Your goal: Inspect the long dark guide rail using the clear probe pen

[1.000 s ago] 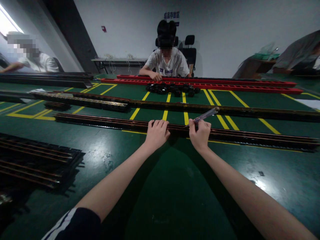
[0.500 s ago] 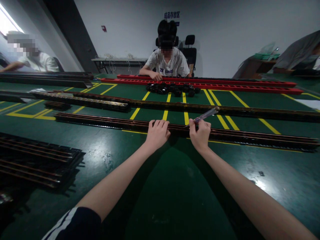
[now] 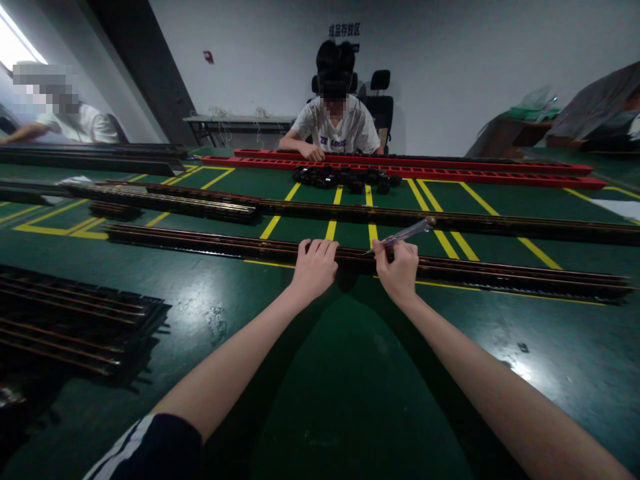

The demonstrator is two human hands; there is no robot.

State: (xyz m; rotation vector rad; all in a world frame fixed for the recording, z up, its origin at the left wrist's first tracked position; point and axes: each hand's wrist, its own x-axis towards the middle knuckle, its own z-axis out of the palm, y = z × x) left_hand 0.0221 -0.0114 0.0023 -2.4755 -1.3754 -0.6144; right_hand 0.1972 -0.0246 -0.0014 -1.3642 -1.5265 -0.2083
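Note:
A long dark rail with copper strips lies across the green table in front of me. My left hand rests on it with the fingers curled over its top edge, pressing it down. Just to the right, my right hand is closed on a thin screwdriver with a clear handle. The tool's tip points down-left into the rail between my two hands.
More long dark rails lie parallel further back, and a stack of them sits at the left. Red rails and small black parts lie before a seated person opposite. Another person is at far left.
My right hand and the screwdriver have shifted slightly left and further along the rail. My left hand stays in place.

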